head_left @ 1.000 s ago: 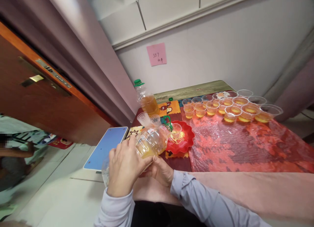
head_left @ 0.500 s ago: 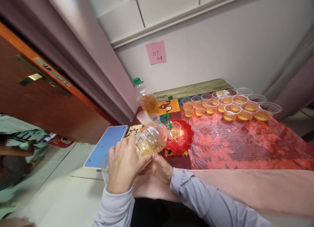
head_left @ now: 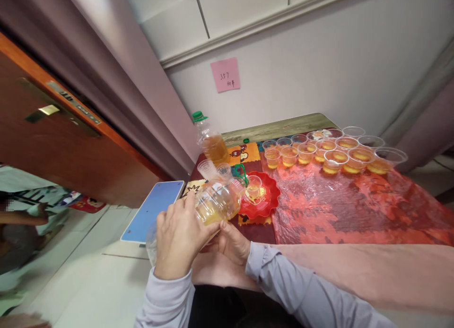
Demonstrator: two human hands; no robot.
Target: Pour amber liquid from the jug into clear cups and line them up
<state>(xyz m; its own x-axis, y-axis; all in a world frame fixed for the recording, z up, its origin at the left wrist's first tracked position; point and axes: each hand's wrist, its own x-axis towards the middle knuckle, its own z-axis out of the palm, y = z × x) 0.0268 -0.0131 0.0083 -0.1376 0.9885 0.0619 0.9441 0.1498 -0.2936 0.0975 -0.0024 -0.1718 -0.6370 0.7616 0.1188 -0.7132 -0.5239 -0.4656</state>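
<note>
A clear plastic bottle (head_left: 220,200) with yellow liquid lies tilted in my hands, its neck pointing right over a clear plastic cup (head_left: 254,186). That cup stands on a red scalloped plate (head_left: 271,202). My left hand (head_left: 179,236) is wrapped round the bottle's body from above. Under the bottle, my right hand (head_left: 232,240) grips its lower side, thumb showing and the other fingers partly hidden. A green ring handle (head_left: 241,174) sits at the bottle's neck. Just behind the bottle are clear cups (head_left: 206,168), one of them tilted.
Several cups of yellow liquid (head_left: 335,161) stand in rows on the red table cover (head_left: 340,210). At the back left is a larger bottle (head_left: 214,146) with a green cap. A loose green cap (head_left: 246,141) lies nearby. A blue board (head_left: 154,210) adjoins the table. Another person (head_left: 21,233) is at far left.
Both hands and the tilted bottle stay almost where they were. The other person's arm at the far left has shifted slightly.
</note>
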